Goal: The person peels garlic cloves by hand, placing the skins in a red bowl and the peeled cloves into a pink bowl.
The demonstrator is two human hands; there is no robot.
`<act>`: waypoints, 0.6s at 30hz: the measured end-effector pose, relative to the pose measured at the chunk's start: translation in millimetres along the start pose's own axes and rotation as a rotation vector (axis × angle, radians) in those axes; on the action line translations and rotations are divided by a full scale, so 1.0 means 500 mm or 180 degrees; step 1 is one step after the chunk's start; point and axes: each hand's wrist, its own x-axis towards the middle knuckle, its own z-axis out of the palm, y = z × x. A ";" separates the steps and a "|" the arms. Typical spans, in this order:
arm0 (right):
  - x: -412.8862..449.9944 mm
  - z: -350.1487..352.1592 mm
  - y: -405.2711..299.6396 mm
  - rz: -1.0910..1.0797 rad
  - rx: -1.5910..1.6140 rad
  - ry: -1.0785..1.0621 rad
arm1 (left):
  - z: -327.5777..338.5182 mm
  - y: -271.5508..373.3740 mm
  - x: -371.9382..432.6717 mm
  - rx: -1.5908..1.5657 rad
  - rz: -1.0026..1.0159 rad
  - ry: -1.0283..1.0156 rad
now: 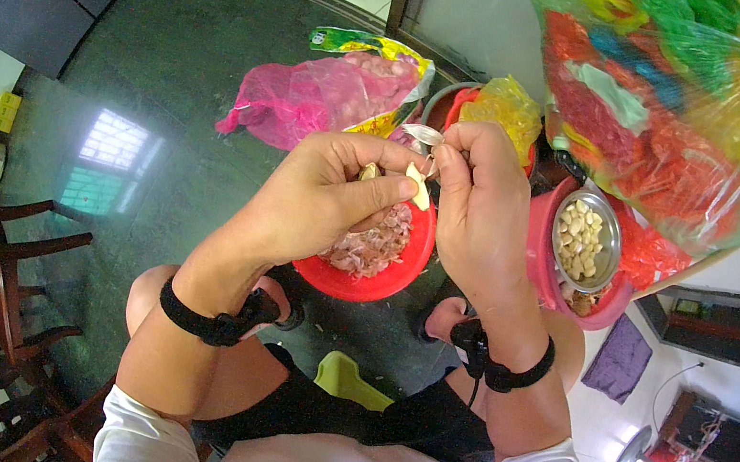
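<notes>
My left hand (324, 198) pinches a pale garlic clove (419, 188) between thumb and forefinger. A second clove (370, 171) is tucked behind in the curled fingers. Close beside it, my right hand (482, 209) grips a thin papery garlic skin (423, 133) at the fingertips. Below both hands, a red plastic basin (360, 291) on the floor contains a heap of garlic peelings (375, 243), partly covered by my left hand. To the right, a metal bowl (615, 248) holds several peeled cloves (578, 238) and rests over a pink bucket (540, 258).
A pink mesh bag (303, 101) of garlic lies on the dark floor ahead. Behind my right hand is a yellow plastic bag (501, 114). A large clear bag stuffed with coloured plastic bags (658, 110) bulges at upper right. Wooden chairs (7, 275) stand at left.
</notes>
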 end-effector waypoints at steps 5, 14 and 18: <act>-0.002 -0.002 0.003 0.0303 0.0225 -0.0054 | 0.000 -0.001 -0.006 -0.0234 -0.0244 -0.0219; 0.008 -0.036 -0.013 0.0829 0.2156 -0.0443 | -0.013 0.011 -0.007 -0.0898 -0.0128 -0.0148; 0.007 -0.022 0.012 0.0033 0.1589 -0.0442 | -0.011 0.000 -0.006 -0.0851 -0.0005 -0.0089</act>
